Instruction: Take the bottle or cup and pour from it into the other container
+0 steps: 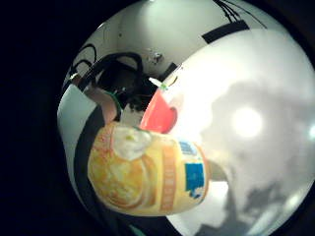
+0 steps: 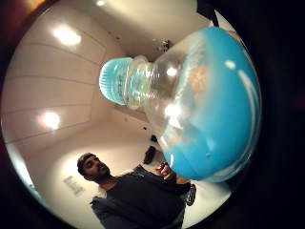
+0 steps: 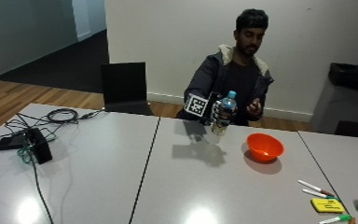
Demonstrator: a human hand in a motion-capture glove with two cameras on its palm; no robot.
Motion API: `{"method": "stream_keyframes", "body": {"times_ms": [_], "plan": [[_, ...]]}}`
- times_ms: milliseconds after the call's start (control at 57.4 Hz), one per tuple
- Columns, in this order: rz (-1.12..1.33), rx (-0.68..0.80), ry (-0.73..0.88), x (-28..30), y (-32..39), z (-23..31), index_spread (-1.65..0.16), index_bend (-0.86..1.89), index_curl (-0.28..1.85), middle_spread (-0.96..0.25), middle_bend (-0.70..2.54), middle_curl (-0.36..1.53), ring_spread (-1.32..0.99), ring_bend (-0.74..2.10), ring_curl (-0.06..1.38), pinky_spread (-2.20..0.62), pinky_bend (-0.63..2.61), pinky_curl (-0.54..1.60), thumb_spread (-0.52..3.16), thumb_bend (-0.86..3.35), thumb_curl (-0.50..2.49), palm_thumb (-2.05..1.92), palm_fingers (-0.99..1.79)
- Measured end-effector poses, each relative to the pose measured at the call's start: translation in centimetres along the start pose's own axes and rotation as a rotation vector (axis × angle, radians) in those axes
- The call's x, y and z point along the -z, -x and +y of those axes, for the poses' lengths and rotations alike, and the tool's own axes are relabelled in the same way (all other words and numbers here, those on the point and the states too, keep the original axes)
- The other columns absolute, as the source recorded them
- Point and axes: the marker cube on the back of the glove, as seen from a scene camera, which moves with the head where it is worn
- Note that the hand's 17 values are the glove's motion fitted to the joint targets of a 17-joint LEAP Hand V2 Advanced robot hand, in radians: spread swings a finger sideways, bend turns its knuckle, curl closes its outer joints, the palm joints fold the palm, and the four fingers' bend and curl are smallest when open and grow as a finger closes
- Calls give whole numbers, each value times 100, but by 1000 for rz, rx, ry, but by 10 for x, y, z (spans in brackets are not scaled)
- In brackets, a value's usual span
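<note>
Above the surface (image 3: 185, 177), my hand (image 3: 216, 112) is wrapped round the bottle (image 3: 224, 113), holding it upright, left of the orange bowl (image 3: 265, 146) and apart from it. Its cap looks on; tipping now would pour nothing.

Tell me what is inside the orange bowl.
The orange bowl on the table shows only its bare orange inside; nothing lies in it. Its near wall hides part of the bottom.
</note>
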Motion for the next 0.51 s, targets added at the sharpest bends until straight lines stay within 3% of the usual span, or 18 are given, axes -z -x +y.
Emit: {"method": "stream_keyframes", "body": {"times_ms": [105, 174, 227, 314, 401, 506], "plan": [[146, 14, -101, 1, 34, -22, -30, 9, 24, -28, 46, 43, -22, 67, 41, -9, 41, 39, 64, -2, 45, 97, 118], [230, 16, -20, 2, 51, -31, -30, 9, 23, -28, 45, 43, -23, 67, 41, -9, 41, 39, 64, -2, 46, 99, 118], [280, -3, -172, -3, 62, -56, -30, 9, 23, -28, 45, 43, -23, 67, 41, -9, 42, 39, 64, -2, 46, 100, 117], [402, -8, -222, -17, 73, -62, -30, 9, 23, -28, 45, 43, -23, 66, 41, -9, 42, 39, 63, -3, 46, 102, 117], [552, 77, -5, -30, 82, -56, -30, 9, 23, -28, 44, 43, -24, 66, 41, -9, 43, 39, 63, -3, 46, 102, 117], [765, 80, 39, -56, 89, -61, -30, 9, 23, -29, 44, 43, -24, 66, 40, -9, 42, 38, 62, -3, 46, 103, 117]]}}
